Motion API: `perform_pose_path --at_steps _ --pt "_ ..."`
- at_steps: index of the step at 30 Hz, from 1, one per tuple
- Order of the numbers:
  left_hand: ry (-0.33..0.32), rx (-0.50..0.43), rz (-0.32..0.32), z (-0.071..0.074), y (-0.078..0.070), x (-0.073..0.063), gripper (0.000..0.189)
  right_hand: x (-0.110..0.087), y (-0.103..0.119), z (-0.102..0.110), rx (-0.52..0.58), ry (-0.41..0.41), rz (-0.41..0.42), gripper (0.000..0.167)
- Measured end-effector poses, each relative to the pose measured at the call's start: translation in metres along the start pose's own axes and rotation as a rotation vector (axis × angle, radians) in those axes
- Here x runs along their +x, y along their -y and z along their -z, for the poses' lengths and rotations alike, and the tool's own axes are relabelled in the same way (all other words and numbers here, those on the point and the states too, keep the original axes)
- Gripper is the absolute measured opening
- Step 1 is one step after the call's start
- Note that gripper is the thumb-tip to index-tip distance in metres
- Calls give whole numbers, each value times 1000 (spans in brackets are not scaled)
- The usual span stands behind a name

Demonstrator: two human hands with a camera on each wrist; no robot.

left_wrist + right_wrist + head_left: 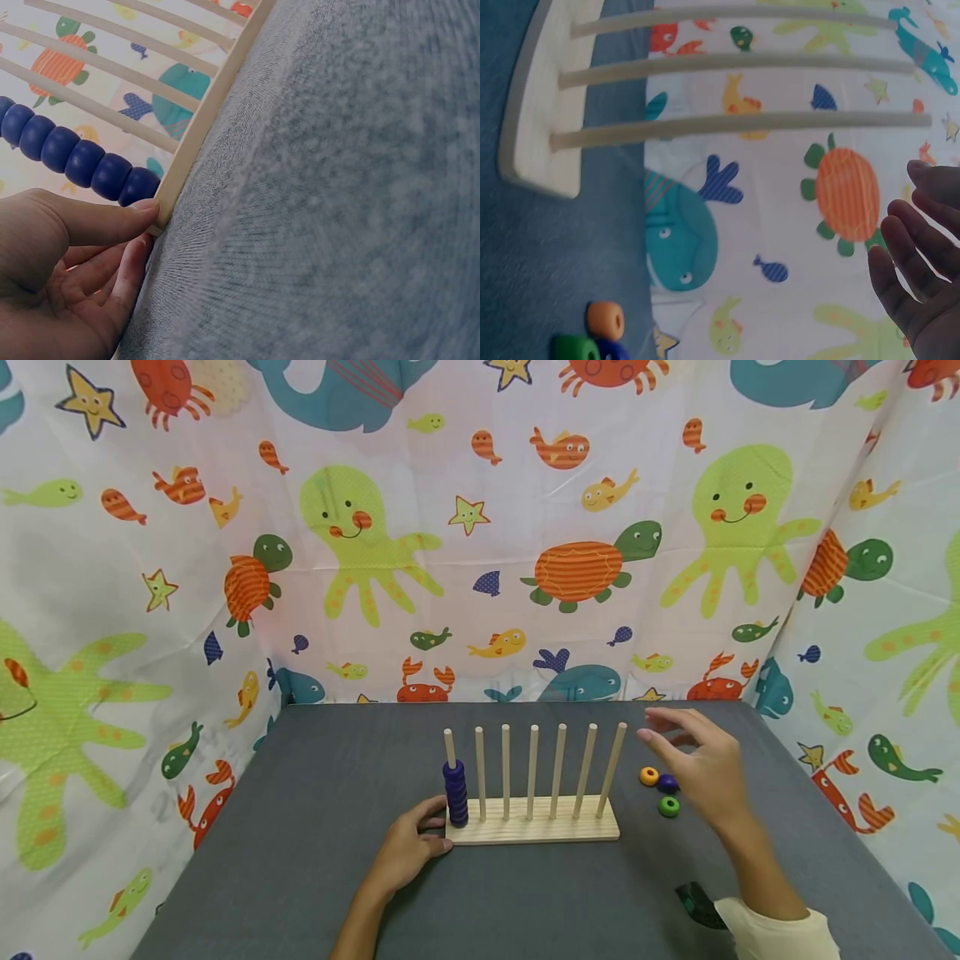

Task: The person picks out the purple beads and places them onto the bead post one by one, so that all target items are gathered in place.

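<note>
A wooden peg rack [532, 832] stands upright on the table, with several thin pegs in a row. Dark blue beads [456, 793] are stacked on its leftmost peg, and the other pegs are bare. My left hand [405, 847] pinches the left end of the base; in the left wrist view the thumb [112, 223] lies on the corner beside the lowest bead. Just right of the rightmost peg [612, 768], my right hand [701, 764] is raised with fingers loosely extended. Nothing shows between those fingers in the right wrist view.
Right of the rack lie an orange bead [648, 777], a blue bead [667, 784] and a green bead [669, 807], close together. A dark strap-like piece [700, 906] is beside the right sleeve. A sea-animal print curtain [450, 552] surrounds the grey table [337, 760].
</note>
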State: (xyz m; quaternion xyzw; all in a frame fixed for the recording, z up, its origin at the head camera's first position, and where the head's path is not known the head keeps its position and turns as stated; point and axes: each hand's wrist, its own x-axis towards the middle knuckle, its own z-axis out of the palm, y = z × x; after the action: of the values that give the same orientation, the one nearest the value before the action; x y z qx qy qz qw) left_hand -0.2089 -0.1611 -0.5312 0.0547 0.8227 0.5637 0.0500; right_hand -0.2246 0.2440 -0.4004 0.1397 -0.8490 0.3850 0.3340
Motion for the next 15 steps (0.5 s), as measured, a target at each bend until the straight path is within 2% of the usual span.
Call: perform_pose_path --at_steps 6,15 --pt "2 4 6 0 -1 0 69 -8 -25 4 -56 53 -93 31" --pt "-2 8 10 0 0 0 69 -18 -56 9 -113 150 -185 36"
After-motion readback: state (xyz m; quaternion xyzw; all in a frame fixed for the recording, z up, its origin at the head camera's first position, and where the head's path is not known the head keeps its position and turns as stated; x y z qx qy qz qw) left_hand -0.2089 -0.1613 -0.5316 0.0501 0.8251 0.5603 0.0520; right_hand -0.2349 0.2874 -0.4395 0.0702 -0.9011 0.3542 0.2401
